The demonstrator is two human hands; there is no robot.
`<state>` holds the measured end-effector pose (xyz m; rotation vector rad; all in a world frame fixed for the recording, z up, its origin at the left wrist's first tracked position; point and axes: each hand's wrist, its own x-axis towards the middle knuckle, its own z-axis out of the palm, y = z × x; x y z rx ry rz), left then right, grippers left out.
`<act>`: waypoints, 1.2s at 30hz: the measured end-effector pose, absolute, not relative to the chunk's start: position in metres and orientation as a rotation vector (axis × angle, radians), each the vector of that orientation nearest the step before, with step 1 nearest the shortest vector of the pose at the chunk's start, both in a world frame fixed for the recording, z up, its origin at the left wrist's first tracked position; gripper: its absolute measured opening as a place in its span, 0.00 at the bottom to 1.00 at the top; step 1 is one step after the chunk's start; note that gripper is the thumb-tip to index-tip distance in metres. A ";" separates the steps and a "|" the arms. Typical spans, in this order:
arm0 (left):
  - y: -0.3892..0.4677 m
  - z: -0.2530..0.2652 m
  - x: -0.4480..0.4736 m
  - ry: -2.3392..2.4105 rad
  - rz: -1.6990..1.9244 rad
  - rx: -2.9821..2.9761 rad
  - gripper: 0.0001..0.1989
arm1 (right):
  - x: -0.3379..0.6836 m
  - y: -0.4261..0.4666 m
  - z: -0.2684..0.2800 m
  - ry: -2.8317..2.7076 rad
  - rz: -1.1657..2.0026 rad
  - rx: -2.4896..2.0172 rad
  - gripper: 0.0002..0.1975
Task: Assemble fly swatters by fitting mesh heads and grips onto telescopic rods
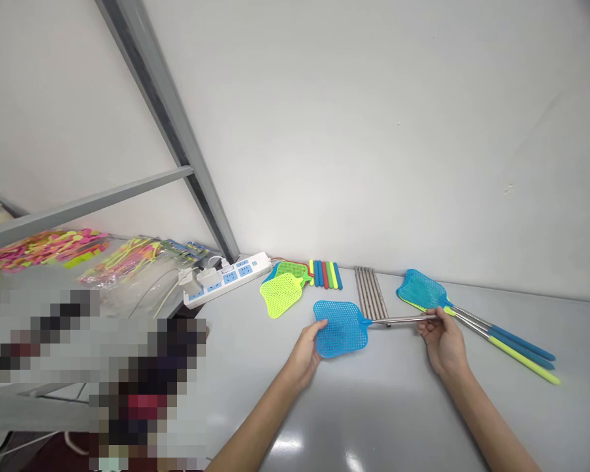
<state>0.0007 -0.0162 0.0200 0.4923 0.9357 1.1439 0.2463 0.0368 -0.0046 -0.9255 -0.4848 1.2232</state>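
Observation:
A blue fly swatter (341, 329) is held level above the grey table, its mesh head to the left and its metal rod to the right. My left hand (305, 354) grips the left edge of the head, thumb on top. The rod's right end is pinched in my right hand (443, 341). Just behind lies a row of bare metal rods (371, 292). Left of those rods are several coloured handle grips (325, 275) and a stack of loose swatter heads, a yellow-green head (281, 295) on top. Beyond my right hand lie swatters with handles (424, 288), blue and yellow-green.
A white power strip (229, 280) with plugs lies at the table's left edge. A grey metal frame post (170, 124) rises beside it against the wall. Farther left, another surface bears pink and yellow plastic pieces (44, 254) and clear bags. A blurred patch hides the lower left.

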 end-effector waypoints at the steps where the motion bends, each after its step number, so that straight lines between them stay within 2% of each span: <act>1: -0.017 0.020 0.001 0.921 1.131 0.456 0.12 | 0.245 0.037 -0.001 -0.493 1.183 -0.925 0.07; 3: -0.017 0.020 0.001 0.896 1.108 0.398 0.12 | 0.244 0.039 0.009 -0.500 1.153 -0.880 0.07; 10: -0.022 0.022 0.004 0.843 1.079 0.301 0.13 | 0.226 0.047 0.075 -0.483 1.394 -0.517 0.06; 15: -0.027 0.020 0.010 0.761 1.123 0.272 0.15 | 0.198 0.043 0.130 -0.595 1.371 -0.384 0.05; 19: -0.030 0.023 0.013 0.709 1.057 0.281 0.13 | 0.178 0.032 0.155 -0.716 1.443 -0.379 0.10; 24: -0.031 0.026 0.012 0.670 1.066 0.255 0.10 | 0.166 0.028 0.156 -0.766 1.535 -0.431 0.16; 36: -0.027 0.017 0.007 0.801 1.122 0.124 0.11 | 0.157 0.042 0.134 -0.687 1.578 -0.428 0.18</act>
